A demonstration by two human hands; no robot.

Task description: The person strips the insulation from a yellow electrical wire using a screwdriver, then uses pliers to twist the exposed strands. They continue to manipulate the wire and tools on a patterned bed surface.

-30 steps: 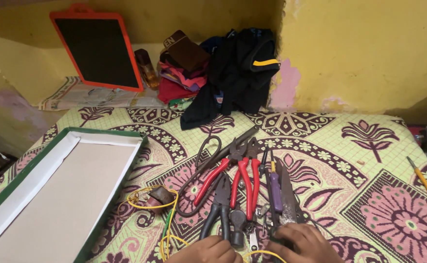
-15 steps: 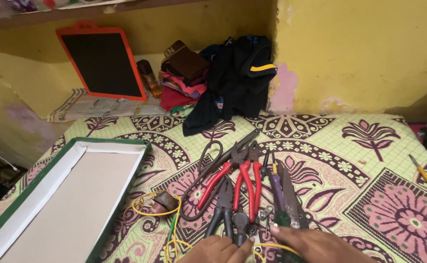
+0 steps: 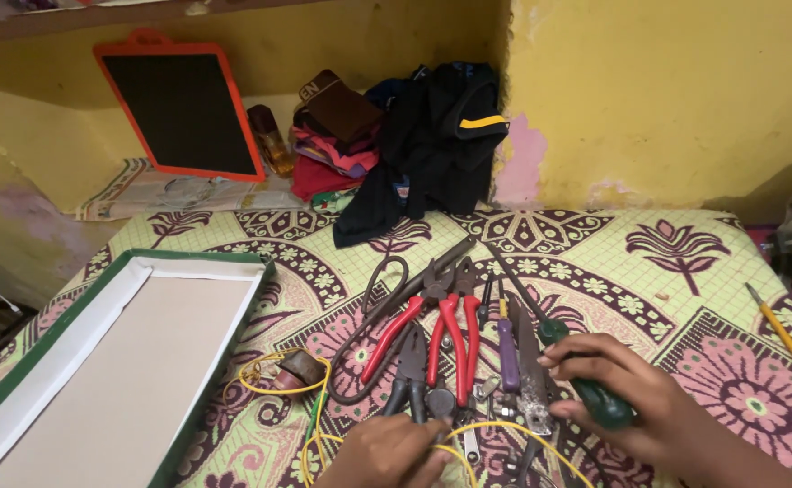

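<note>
Several hand tools lie in a heap on the patterned bedsheet [image 3: 685, 271]: red-handled pliers [image 3: 454, 339], a second red-handled pair [image 3: 394, 334], dark pliers [image 3: 411, 375], a purple-handled screwdriver [image 3: 507, 354] and a flat metal blade [image 3: 529, 370]. My right hand [image 3: 635, 402] curls around the handle of a green-handled screwdriver [image 3: 605, 408], whose shaft points up-left. Its fingertips reach toward the blade. At the bottom edge, my left hand [image 3: 387, 452] pinches a yellow wire [image 3: 274, 390] that loops across the tools. A small brown part [image 3: 302, 366] sits in the wire's left loop.
A shallow green-edged white tray [image 3: 16, 380] fills the left. An orange-framed black slate [image 3: 183, 108], a small bottle [image 3: 270, 143] and piled clothes [image 3: 432, 136] stand against the yellow wall. A yellow pencil [image 3: 789, 342] lies at the right.
The view has tilted down slightly. My right hand has moved up and right from the bottom edge onto the green-handled screwdriver. My left hand stays low by the yellow wire.
</note>
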